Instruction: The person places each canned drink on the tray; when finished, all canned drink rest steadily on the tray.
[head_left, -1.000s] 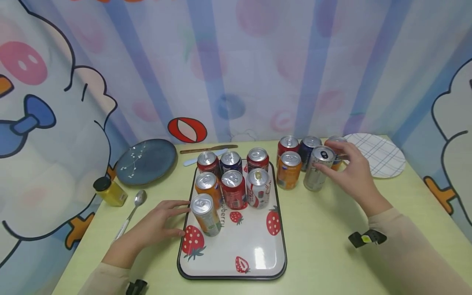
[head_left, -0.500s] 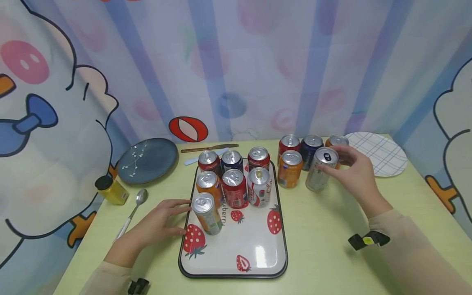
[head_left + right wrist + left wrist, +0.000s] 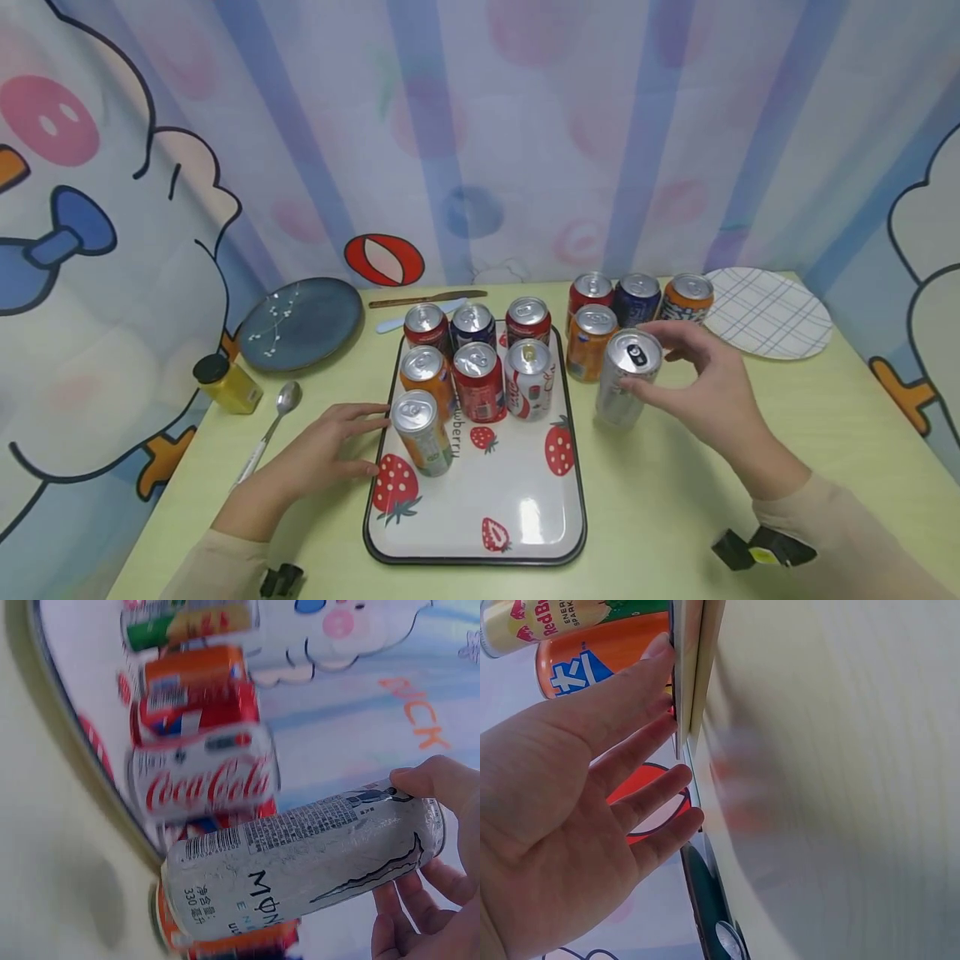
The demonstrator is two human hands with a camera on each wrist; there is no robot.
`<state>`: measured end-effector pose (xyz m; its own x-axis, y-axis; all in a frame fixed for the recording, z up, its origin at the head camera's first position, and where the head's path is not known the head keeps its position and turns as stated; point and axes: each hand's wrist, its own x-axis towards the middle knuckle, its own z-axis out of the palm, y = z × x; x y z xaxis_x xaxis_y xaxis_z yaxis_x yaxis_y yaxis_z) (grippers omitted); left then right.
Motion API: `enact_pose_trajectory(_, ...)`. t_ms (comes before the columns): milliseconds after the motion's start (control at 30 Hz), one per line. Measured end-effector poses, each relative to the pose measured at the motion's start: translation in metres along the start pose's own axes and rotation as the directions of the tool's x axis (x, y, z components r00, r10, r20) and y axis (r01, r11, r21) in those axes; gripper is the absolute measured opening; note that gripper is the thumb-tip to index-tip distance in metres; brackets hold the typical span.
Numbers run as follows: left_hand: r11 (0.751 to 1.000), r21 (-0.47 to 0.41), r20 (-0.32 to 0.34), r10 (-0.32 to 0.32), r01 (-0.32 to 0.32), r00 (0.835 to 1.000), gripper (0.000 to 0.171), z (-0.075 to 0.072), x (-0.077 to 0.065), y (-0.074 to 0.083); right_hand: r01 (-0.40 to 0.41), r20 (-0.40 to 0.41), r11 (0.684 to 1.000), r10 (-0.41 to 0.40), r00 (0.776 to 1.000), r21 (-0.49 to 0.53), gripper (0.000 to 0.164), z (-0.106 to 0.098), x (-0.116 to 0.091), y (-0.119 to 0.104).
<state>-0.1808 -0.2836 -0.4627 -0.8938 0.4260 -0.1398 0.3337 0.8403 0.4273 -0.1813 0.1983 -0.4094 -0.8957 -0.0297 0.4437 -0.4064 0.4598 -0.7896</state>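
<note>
My right hand (image 3: 708, 387) grips a slim silver-white Monster energy drink can (image 3: 621, 400) near its top, thumb on one side and fingers on the other. It is held over the table between the tray and the orange can (image 3: 592, 342); the right wrist view shows its printed side. My left hand (image 3: 322, 450) lies beside the tray's left edge, fingers extended, fingertips right at the rim. On the strawberry-print tray (image 3: 465, 525) stand several soda cans, among them a white Coca-Cola can (image 3: 528, 387), a red can (image 3: 478, 392) and a slim Red Bull can (image 3: 422, 437) closest to me.
Behind the held can stand a red can (image 3: 591, 287), a dark blue can (image 3: 637, 300) and another orange can (image 3: 687, 300). A checked plate (image 3: 772, 317) lies back right. On the left are a dark plate (image 3: 300, 325), a yellow jar (image 3: 228, 387), a spoon (image 3: 285, 400) and a brown-handled knife (image 3: 420, 301).
My right hand has drawn the Monster can away from the back group, toward me and leftward to the tray, uncovering the orange can behind. My left hand has stayed at the tray's edge.
</note>
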Motion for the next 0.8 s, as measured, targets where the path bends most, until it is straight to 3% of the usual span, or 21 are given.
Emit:
enact_pose_trajectory(100,1.0,0.004,-0.003,0.012,-0.012,1.0,0.065,-0.001,0.0,0.001,0.04,0.045,0.995,-0.044,0.998,0.089,0.059,0.011,-0.006,-0.013)
enact_pose_trajectory(367,1.0,-0.002,0.008,-0.02,0.02,1.0,0.065,-0.001,0.001,0.003,-0.003,0.216,0.987,-0.032,0.976,0.159,0.057,0.055,-0.015,-0.036)
enact_pose_trajectory(600,1.0,-0.003,0.004,-0.003,0.003,1.0,0.063,-0.004,0.003,0.003,0.004,0.245,0.985,-0.047,0.968,0.175,0.06,0.097,-0.014,-0.048)
enact_pose_trajectory(800,1.0,-0.01,0.008,-0.012,0.012,1.0,0.064,-0.002,0.001,0.002,-0.016,0.262,0.98,-0.037,0.964,0.2,0.061,0.121,-0.013,-0.051)
